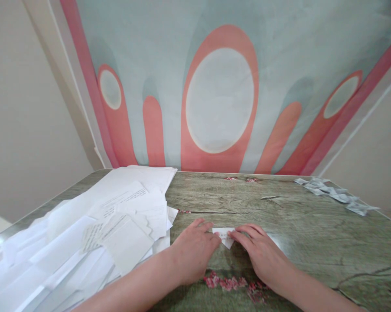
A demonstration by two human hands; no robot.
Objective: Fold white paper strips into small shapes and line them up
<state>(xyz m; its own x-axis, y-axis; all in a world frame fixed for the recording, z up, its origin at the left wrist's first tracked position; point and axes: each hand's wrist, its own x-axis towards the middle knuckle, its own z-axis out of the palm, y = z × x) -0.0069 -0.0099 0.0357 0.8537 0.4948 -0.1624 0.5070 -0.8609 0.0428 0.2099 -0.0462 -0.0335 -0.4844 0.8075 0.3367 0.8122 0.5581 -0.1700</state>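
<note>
A small folded piece of white paper (227, 242) with some print on it lies at the middle of the table, its lower part tapering to a point. My left hand (195, 249) grips its left side, thumb on the paper's face. From the right, my right hand (254, 245) pinches the other side between thumb and fingers. Both hands rest low, close to the wood-patterned tabletop (211, 195). Whatever lies under the fingertips is hidden.
A large heap of white paper sheets (75, 242), some printed, covers the table's left side. Several small folded paper pieces (337, 193) lie at the far right edge. Behind the table stands a wall panel (169, 43) painted with coral shapes.
</note>
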